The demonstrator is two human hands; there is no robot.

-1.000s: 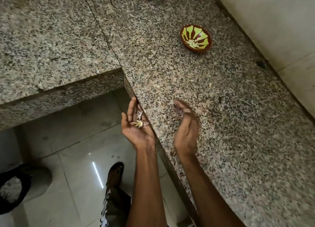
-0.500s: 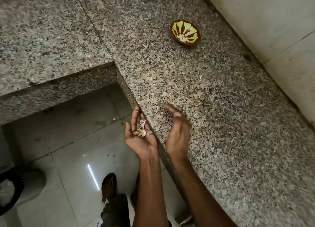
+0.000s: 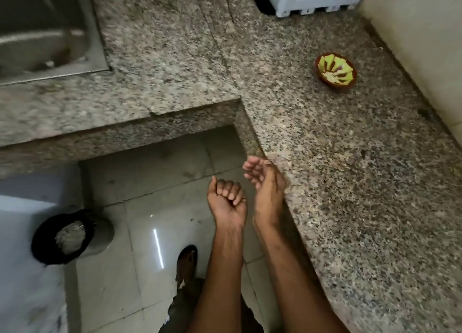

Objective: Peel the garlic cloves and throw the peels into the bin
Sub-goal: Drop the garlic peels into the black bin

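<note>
Far to the left of the closed fist and lower down, the bin [image 3: 72,235] is standing on the tiled floor [image 3: 140,252], lined in black, its mouth showing pale scraps inside. Above it, well left of the hands, the steel sink [image 3: 45,30] is sitting in the granite counter [image 3: 350,182].

The left hand [image 3: 227,202] is hanging over the floor, just off the counter's edge, its fingers curling tight into the palm with the thumb standing up. Whether garlic peels are lying inside that fist cannot be told; nothing is showing between the fingers.

Just right of it, nearly touching, the right hand [image 3: 266,185] is hovering at the counter's edge with fingers loosely bent and apart, holding nothing visible.

Beyond the right hand, well up and to the right on the counter near the wall, a small brown bowl [image 3: 336,71] with a yellow-green pattern is sitting. Below the fist, a sandalled foot [image 3: 186,265] is resting on the floor.
</note>
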